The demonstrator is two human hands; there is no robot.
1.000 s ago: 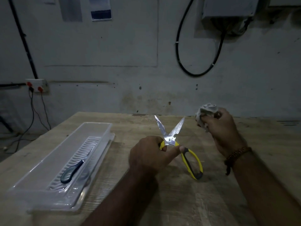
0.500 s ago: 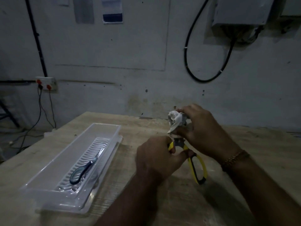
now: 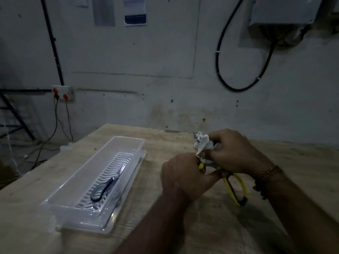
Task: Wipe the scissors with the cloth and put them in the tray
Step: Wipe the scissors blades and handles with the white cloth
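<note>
The yellow-handled scissors (image 3: 236,187) are gripped at one handle by the left hand (image 3: 185,178) above the table (image 3: 183,226). Just beyond, the cloth (image 3: 202,144) is pinched around the blades by the right hand (image 3: 233,151) fingers (image 3: 218,137). To the left, dark-handled scissors (image 3: 105,186) lie in the clear tray (image 3: 82,217).

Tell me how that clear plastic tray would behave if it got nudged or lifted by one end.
The clear tray looks thin-walled, so it is probably light and may slide on the wooden table when nudged. It is long and narrow; lifted by one end it could flex. The dark-handled scissors lie loose on its ribbed insert and would likely slide toward the low end.
</note>
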